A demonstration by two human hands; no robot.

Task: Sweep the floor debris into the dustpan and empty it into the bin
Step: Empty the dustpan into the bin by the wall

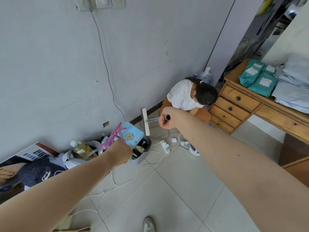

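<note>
My right hand grips the top end of a metal broom handle. The white broom head hangs near the wall, just above and behind the bin. My left hand grips a light blue handle. The light blue dustpan, with a round sticker on it, is tilted up over the small bin. The bin has a black liner and holds some rubbish. Pink plastic pieces stick up beside the dustpan, right above my left hand.
A person crouches by the wall next to a wooden desk with drawers. White cables and a power strip lie on the tiles. An oil bottle, a poster and bags sit at the left. My shoe is at the bottom.
</note>
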